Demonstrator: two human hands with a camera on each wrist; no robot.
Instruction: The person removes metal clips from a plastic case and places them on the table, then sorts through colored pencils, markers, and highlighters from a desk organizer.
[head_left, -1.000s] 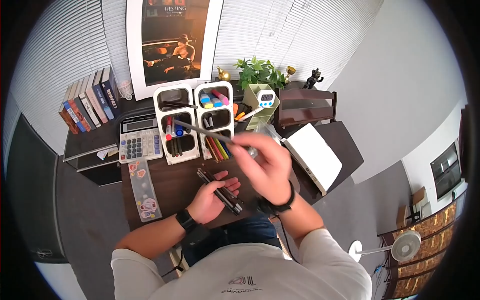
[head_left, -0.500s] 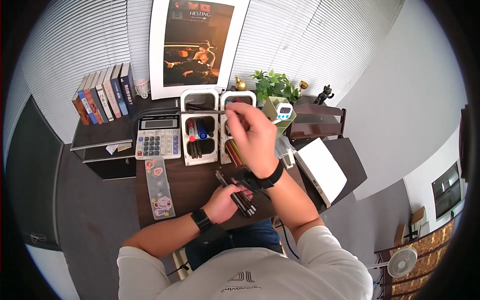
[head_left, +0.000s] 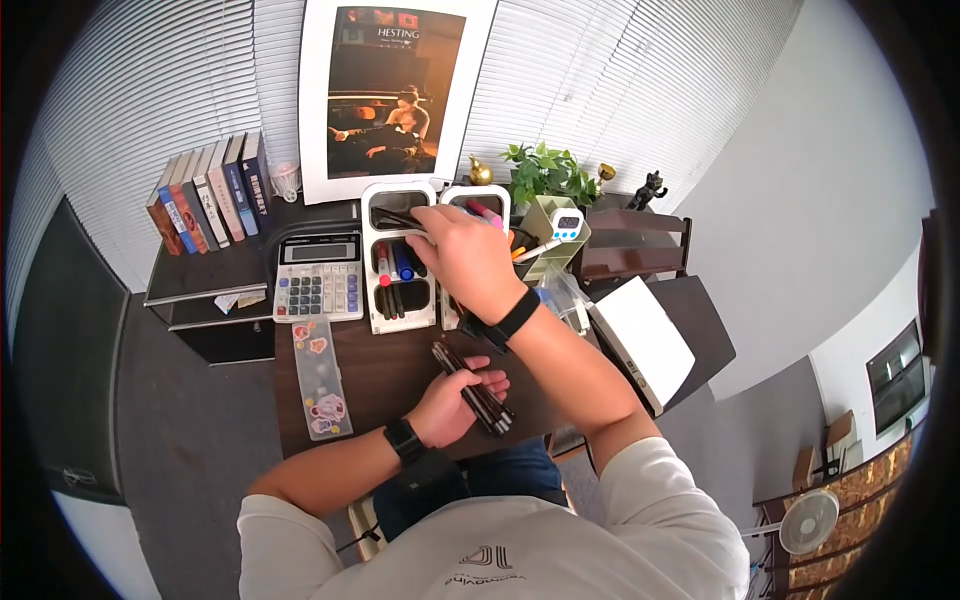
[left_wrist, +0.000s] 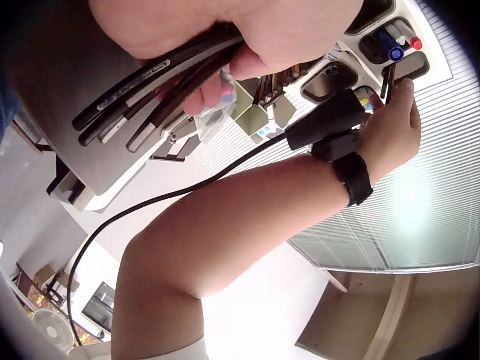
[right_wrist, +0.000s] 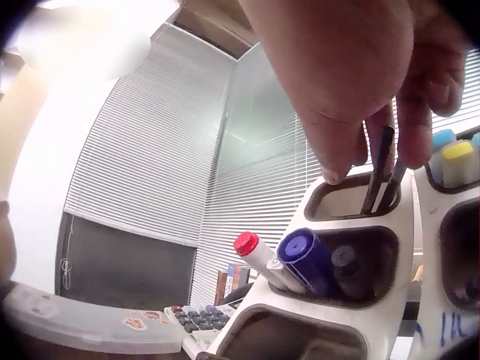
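In the head view my left hand (head_left: 443, 408) holds a bundle of several dark pens (head_left: 478, 398) low over the desk; the left wrist view shows those pens (left_wrist: 142, 94) gripped below the palm. My right hand (head_left: 470, 262) is at the top compartment of the left white organizer (head_left: 403, 322). The right wrist view has the fingers of this hand (right_wrist: 337, 75) pinching a dark pen (right_wrist: 379, 172), its lower end inside that compartment, beside another dark pen (right_wrist: 393, 187). One compartment below stand a red-capped marker (right_wrist: 255, 253), a blue marker (right_wrist: 307, 262) and a black one.
A second white organizer (head_left: 448, 318) stands to the right, partly behind my right hand. Around them are a calculator (head_left: 318, 285), a stickered clear case (head_left: 320, 385), a green holder with a timer (head_left: 566, 224), a plant (head_left: 550, 175), a white box (head_left: 643, 340) and books (head_left: 210, 195).
My right hand has moved left and forward with its pen, from over the desk to the left organizer's top compartment. The left hand still holds its bundle. The head view has shifted.
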